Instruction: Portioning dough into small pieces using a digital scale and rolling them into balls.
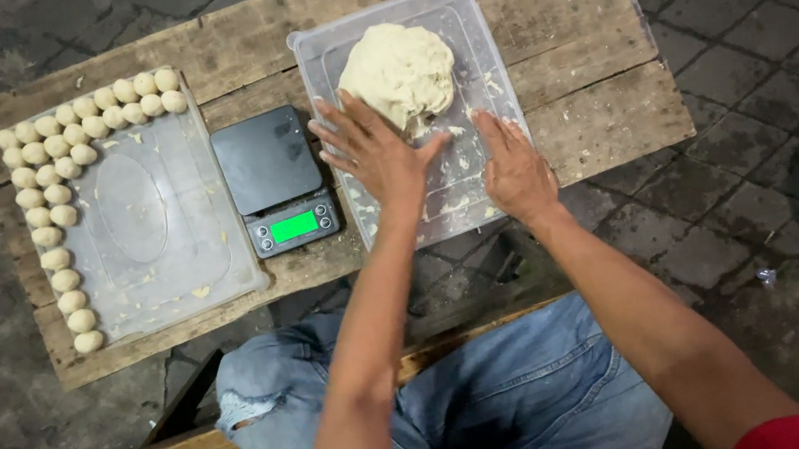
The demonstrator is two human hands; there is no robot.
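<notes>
Clear plastic tub on wooden counter holds dough lump. Your left hand flat, fingers spread, touching dough; right hand flat on tub floor, grasping nothing. Left tray: dough balls along edges. Black scale between.

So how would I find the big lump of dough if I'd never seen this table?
Start at the rough wooden plank table and find the clear plastic tub right of the small black kitchen scale. The big pale lump of dough sits in the tub's far half, just beyond the left hand and right hand. Unlike the small dough balls lined along the other clear tray, it is one large, bumpy mass.
</notes>
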